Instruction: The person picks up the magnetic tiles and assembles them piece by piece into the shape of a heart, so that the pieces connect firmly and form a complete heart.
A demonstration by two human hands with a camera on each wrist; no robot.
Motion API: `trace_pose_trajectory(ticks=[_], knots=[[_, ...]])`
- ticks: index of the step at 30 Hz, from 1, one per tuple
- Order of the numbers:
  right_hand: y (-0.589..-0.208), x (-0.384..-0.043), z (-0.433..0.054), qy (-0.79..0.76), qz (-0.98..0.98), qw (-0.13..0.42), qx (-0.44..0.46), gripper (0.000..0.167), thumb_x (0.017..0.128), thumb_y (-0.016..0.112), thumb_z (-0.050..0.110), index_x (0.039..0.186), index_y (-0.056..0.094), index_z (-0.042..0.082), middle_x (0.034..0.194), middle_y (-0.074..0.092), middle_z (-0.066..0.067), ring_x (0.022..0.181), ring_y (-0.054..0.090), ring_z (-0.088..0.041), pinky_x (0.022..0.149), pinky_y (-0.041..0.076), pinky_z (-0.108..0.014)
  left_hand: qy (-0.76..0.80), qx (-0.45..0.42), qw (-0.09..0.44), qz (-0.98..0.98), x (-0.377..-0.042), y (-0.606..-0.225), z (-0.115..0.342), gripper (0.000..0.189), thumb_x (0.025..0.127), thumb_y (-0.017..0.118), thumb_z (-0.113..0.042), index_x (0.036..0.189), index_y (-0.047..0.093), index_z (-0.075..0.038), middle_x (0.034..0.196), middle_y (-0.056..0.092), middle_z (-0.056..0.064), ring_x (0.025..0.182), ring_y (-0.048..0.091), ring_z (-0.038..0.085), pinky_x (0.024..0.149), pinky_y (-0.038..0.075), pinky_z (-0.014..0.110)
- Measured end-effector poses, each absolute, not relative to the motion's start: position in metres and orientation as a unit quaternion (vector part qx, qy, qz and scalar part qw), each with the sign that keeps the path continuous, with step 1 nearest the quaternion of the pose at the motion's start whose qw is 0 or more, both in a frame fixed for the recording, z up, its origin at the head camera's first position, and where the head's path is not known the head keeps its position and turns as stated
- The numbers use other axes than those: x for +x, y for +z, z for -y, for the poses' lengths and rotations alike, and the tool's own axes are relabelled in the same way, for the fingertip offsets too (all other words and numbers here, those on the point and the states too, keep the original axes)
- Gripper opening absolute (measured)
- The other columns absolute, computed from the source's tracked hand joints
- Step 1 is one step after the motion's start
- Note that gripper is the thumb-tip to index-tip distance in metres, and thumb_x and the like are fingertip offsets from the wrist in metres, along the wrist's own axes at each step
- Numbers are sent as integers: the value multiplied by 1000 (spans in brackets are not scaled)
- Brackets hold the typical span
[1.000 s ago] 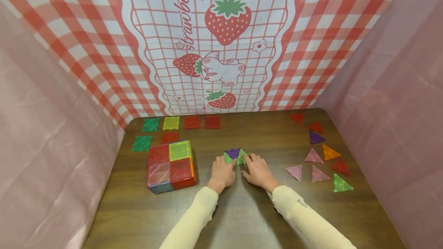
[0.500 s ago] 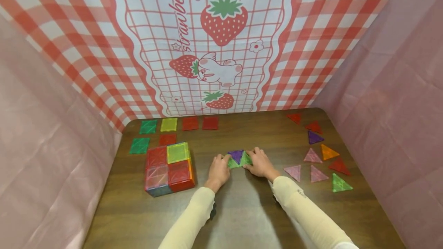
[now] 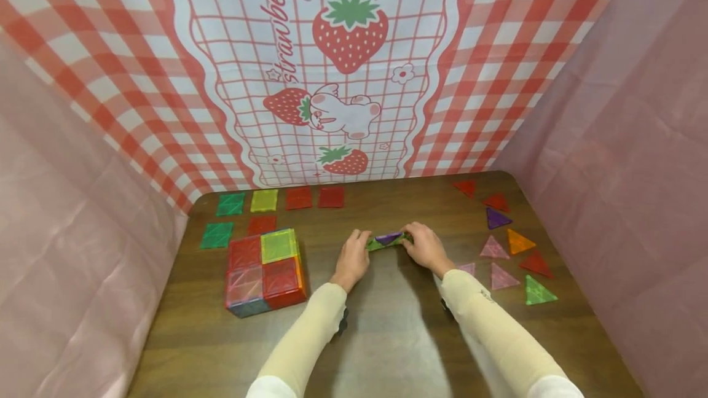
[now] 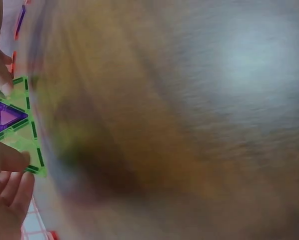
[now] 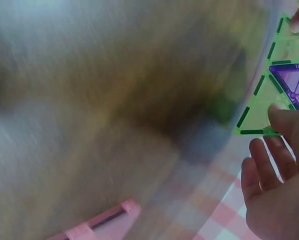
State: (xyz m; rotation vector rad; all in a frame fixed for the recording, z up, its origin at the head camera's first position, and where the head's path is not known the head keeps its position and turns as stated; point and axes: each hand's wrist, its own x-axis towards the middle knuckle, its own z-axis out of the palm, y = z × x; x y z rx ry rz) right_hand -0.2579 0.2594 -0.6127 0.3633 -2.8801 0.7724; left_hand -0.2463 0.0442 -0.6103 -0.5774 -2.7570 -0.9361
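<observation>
Pinching a tile strip (image 3: pixel 389 239) just below centre frame, left end in the left hand (image 3: pixel 352 260), right end in the right hand (image 3: pixel 427 249). Tilted almost edge-on in the head view. Made of 1 purple triangle (image 5: pixel 295 80) between 2 green triangles (image 5: pixel 259 110). Can spot a boxy tile block (image 3: pixel 265 272) lower left, plus loose triangles (image 3: pixel 520 242) at right.

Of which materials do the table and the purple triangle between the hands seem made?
Purple triangle: probably smooth plastic; its panel looks see-through inside a darker rim.
Table: perhaps wood or laminate, with brown grain and soft shine.
</observation>
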Motion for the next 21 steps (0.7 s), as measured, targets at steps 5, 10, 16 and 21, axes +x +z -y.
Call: trace_pose_trajectory(ticks=[5,10,16,21], knots=[[-607,-272,-270,258,957,75,106,17,92,74,11,109,72,6,96,68,-9,84,66,-25,72,55,-45,-295,-193,76,933,-263,-598,-57,23,89,64,5,109,73,-2,107,68,12,99,68,31,85,58,42],[-604,-278,-276,260,960,64,84,19,96,70,14,112,71,5,102,69,-12,87,67,-28,74,55,-46,-271,-173,56,945,-273,-590,-68,25,92,60,1,113,73,-5,110,68,12,102,68,31,84,59,44],[-604,-280,-275,258,963,46,60,21,97,68,16,115,71,5,109,69,-13,94,67,-31,78,56,-49,-248,-151,59,955,-278,-598,-75,24,95,60,-3,116,71,-5,114,69,14,104,68,31,87,58,42],[-606,-280,-277,253,966,44,43,24,98,67,17,117,70,4,112,68,-15,99,67,-33,83,56,-51,-292,-153,26,944,-275,-602,-80,37,92,61,-1,129,63,1,123,67,19,113,66,35,98,55,42]])
